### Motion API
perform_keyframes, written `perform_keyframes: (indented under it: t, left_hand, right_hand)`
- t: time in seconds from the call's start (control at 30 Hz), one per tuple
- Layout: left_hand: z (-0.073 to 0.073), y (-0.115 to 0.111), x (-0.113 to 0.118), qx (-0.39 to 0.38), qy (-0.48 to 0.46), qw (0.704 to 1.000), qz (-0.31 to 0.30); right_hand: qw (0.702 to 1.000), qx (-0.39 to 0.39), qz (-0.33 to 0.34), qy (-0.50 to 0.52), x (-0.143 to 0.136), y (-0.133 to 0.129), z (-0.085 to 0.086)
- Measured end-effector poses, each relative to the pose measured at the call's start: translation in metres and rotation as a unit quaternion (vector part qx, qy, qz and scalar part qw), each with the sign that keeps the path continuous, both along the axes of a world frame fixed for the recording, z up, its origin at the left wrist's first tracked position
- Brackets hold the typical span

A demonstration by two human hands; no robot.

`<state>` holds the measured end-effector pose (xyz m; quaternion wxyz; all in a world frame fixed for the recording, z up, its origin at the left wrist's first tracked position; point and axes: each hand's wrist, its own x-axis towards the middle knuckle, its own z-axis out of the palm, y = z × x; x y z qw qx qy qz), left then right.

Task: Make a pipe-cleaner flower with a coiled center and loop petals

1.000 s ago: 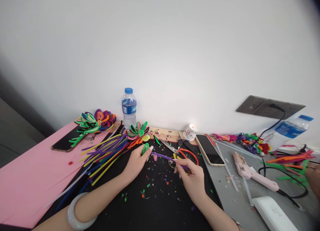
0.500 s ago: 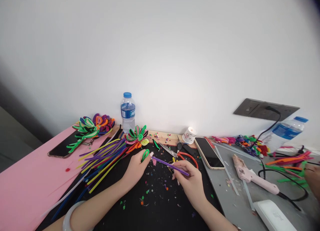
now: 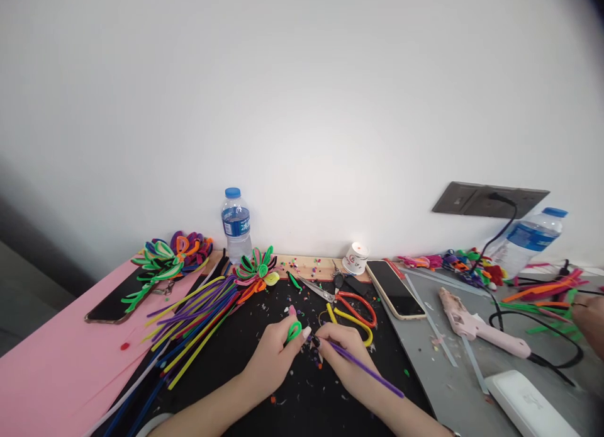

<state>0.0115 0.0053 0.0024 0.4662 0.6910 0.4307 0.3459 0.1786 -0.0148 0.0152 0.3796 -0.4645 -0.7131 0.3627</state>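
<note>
My left hand [image 3: 270, 360] is closed, pinching a green pipe cleaner [image 3: 293, 331] bent into a small loop. My right hand [image 3: 346, 355] grips a purple pipe cleaner [image 3: 372, 374] between thumb and fingers. One end of the purple stem points at my left fingertips; its long end runs back over my right hand and wrist. The two hands are close together above the black mat [image 3: 302, 412]. Whether the purple stem touches the green loop is hidden by my fingers. Just beyond my right hand lie scissors [image 3: 356, 308] with red and yellow handles.
On the left, many loose pipe cleaners [image 3: 189, 342] lie beside a pipe-cleaner flower [image 3: 257, 267] and a water bottle [image 3: 236, 229]. To the right are a phone [image 3: 395, 289], a paper cup [image 3: 355, 258], a glue gun [image 3: 491, 336] and a white case [image 3: 528, 402]. Another person's hand [image 3: 589, 323] shows at the right edge.
Both hands have come lower and closer to me, with the left shifted right. The purple pipe cleaner has swung to lie back over my right wrist. More of the scissors now shows.
</note>
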Motion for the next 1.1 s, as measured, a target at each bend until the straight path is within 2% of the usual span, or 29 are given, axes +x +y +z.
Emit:
perform_keyframes:
  t: [0.1, 0.2, 0.3, 0.57, 0.7, 0.83, 0.93, 1.0, 1.1]
  left_hand:
    - [-0.002, 0.002, 0.001, -0.092, -0.089, 0.991, -0.035]
    - [-0.006, 0.004, 0.001, -0.142, -0.144, 0.977, -0.062]
    - [-0.009, 0.005, 0.001, -0.142, -0.146, 0.977, -0.062]
    - [-0.006, 0.006, -0.001, -0.078, -0.090, 0.992, -0.032]
    - [-0.004, 0.005, -0.002, -0.079, -0.099, 0.991, -0.048]
    - [-0.002, 0.004, -0.002, -0.087, -0.096, 0.989, -0.073]
    - [-0.004, 0.003, -0.001, -0.122, -0.110, 0.983, -0.086]
    - [-0.008, 0.004, -0.001, -0.161, -0.136, 0.974, -0.082]
    - [-0.015, 0.006, -0.001, -0.203, -0.174, 0.961, -0.066]
  right_hand:
    - [0.997, -0.047, -0.010, 0.060, 0.001, 0.001, -0.004]
    - [0.984, -0.114, -0.001, 0.136, 0.000, 0.002, -0.010]
    - [0.970, -0.153, 0.002, 0.190, -0.001, 0.002, -0.013]
    - [0.954, -0.187, -0.016, 0.234, -0.003, 0.002, -0.010]
    - [0.928, -0.226, -0.010, 0.297, -0.005, 0.003, -0.010]
    - [0.889, -0.281, -0.001, 0.362, -0.007, 0.002, -0.011]
    - [0.869, -0.314, 0.013, 0.383, -0.006, 0.003, -0.012]
    - [0.882, -0.307, 0.013, 0.356, -0.005, 0.004, -0.012]
    - [0.923, -0.258, 0.000, 0.287, -0.001, 0.007, -0.014]
